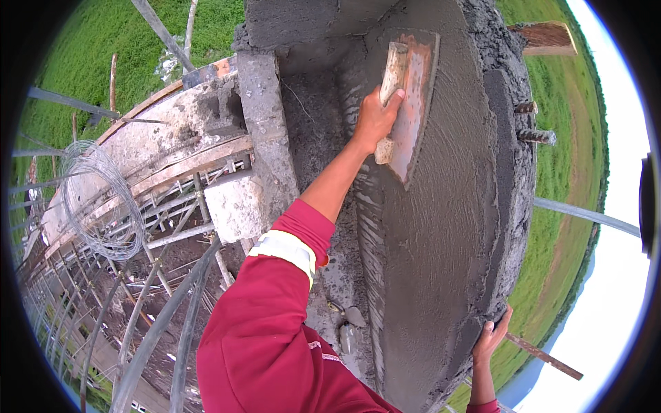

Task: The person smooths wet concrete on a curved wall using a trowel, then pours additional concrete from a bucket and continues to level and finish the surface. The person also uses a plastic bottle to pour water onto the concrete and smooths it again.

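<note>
My left hand (377, 117) is closed round the wooden handle (396, 62) of a flat plastering float (418, 110), whose worn, rust-streaked plate lies against wet grey plaster (441, 248) on a concrete surface. The red sleeve with a reflective band crosses the lower middle of the view. At the lower right, my right hand (491, 332) grips the rough concrete edge (513, 227) with bent fingers. Ridged trowel marks run along the inner corner of the plaster, left of the float.
Scaffold poles (138, 330) fill the lower left, with coiled wire (103, 199) and a concrete ledge (165, 117) above. A concrete post (268, 124) stands beside the recess. Rebar stubs (536, 136), timber (544, 38) and a metal bar (585, 215) jut out rightward. Grass lies far below.
</note>
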{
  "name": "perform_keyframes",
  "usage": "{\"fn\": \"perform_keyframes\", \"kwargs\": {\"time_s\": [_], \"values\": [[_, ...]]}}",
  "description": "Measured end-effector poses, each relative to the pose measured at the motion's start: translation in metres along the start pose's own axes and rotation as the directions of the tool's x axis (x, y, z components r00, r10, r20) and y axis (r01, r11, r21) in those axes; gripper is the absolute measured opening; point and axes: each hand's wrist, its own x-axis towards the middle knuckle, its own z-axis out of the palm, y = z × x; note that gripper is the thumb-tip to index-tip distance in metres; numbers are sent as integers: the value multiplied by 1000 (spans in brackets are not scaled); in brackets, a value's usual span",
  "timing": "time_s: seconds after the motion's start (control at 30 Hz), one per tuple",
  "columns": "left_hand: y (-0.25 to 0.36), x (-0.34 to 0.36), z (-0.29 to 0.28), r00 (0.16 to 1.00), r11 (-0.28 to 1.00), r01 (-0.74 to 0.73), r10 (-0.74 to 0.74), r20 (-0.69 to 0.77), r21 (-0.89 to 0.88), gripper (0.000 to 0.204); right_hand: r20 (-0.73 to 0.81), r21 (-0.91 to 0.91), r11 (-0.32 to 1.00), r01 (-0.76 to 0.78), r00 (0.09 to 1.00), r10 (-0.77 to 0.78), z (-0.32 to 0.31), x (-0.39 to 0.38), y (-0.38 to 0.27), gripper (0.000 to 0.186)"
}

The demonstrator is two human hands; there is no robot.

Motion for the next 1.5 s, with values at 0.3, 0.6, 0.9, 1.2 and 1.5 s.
{"fn": "perform_keyframes", "kwargs": {"time_s": [0.3, 0.6, 0.9, 1.2, 1.5], "values": [[-58, -97, 1, 796, 731, 602, -579, 175, -322, 43, 12, 63, 998, 19, 1000, -20, -1, 6, -17, 100], [26, 17, -2, 980, 980, -192, 188, 67, 58, 57, -41, -18, 1000, -1, 999, 1, 1, 0, -3, 103], [-53, 49, -12, 1000, 999, 21, -21, 11, -46, 41, 25, 46, 999, -13, 1000, 11, -4, 3, -17, 100], [-71, -158, 13, 817, 707, 565, -551, 169, -425, 36, -6, 29, 1000, 10, 1000, -10, -2, 3, -14, 94], [-36, -86, 13, 989, 974, 144, -149, -16, -176, 42, 2, 19, 999, 38, 999, -38, -1, 5, -6, 94]]}}
